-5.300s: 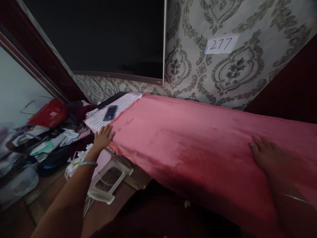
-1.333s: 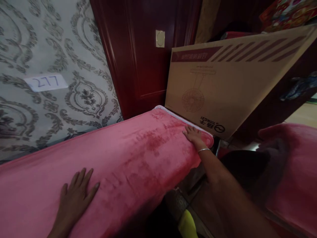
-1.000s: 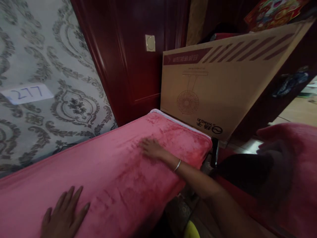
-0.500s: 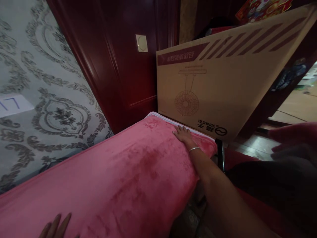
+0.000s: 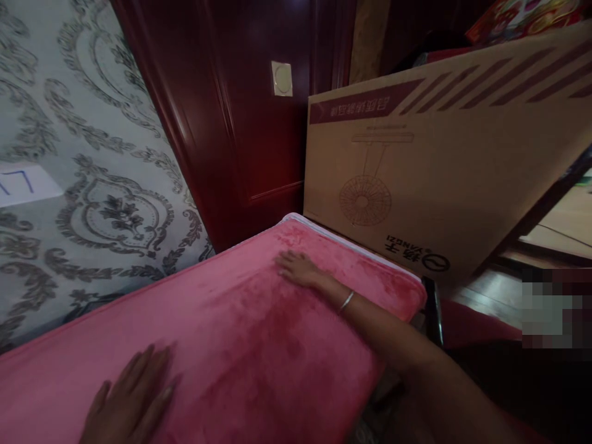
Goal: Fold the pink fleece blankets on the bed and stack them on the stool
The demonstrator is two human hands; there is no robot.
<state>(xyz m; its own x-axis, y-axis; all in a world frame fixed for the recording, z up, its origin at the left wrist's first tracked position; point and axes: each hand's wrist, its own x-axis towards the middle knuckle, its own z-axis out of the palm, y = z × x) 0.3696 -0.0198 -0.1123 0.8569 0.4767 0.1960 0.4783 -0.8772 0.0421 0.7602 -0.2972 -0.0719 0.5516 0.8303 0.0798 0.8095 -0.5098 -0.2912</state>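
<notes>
A pink plush blanket [image 5: 259,333] covers a long narrow surface that runs from lower left to the middle right. My right hand [image 5: 300,270] lies flat on the blanket near its far end, fingers stretched out, a thin bangle on the wrist. My left hand [image 5: 132,401] rests palm down on the blanket at the lower left, fingers spread. Neither hand holds anything.
A large cardboard fan box [image 5: 439,166] leans just past the blanket's far end. Dark red wood panelling [image 5: 240,123] with a light switch [image 5: 282,78] stands behind. Patterned wallpaper [image 5: 92,160] with a paper note [image 5: 23,184] fills the left. A black frame part [image 5: 433,314] shows by the blanket's corner.
My right hand has slid back from the far edge toward the blanket's middle. My left hand has come further into view at the lower left.
</notes>
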